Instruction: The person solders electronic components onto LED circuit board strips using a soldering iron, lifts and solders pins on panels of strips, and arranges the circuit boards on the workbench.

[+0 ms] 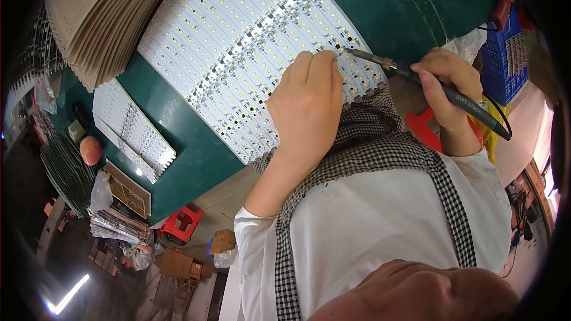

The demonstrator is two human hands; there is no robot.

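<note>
A wide white panel of LED circuit strips [196, 27], dotted with yellow LEDs and small black parts, lies on a green table in front of me. My right hand [449, 77] grips a soldering iron [470, 106] by its dark handle. The iron's metal tip reaches left to the panel's near right part, close to the fingertips of my left hand [309, 98]. That left hand rests over the panel with its fingers curled and pressed together. Whatever it may pinch is hidden by the fingers or too small to make out.
Stacked pale boards [110, 24] stand at the far left on the green table [199, 169]. Smaller white LED panels [128, 128] and a round pinkish object [91, 150] lie nearby. A blue crate [499, 65] is on the right. Red stools [181, 224] stand beyond the table edge.
</note>
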